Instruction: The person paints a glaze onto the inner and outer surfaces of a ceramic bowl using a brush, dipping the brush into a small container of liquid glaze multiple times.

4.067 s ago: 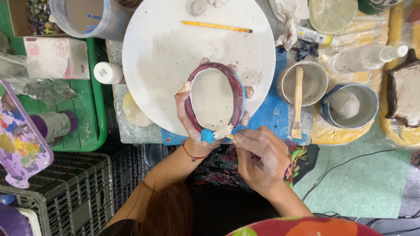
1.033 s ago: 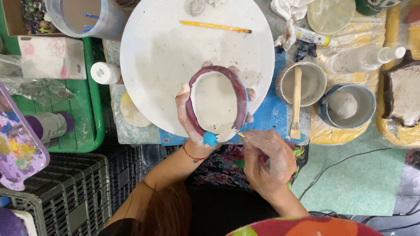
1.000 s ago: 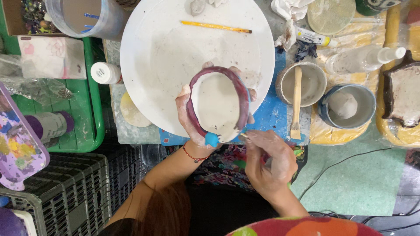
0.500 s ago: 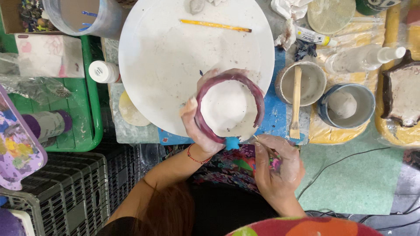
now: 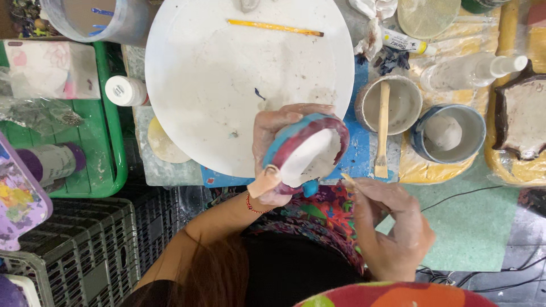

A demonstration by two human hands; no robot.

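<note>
Left hand (image 5: 273, 159): grip clenched on clay bowl (image 5: 310, 150), now tilted on edge, maroon-teal rim outward, over white round board (image 5: 227, 74) | Right hand (image 5: 389, 227): grip pinches thin tool (image 5: 348, 179), withdrawn beside bowl | Change: bowl turned, underside presented for work.

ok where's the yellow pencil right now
In the head view the yellow pencil lies flat near the far edge of the round white board, beyond the clay bowl held in the left hand.
</note>
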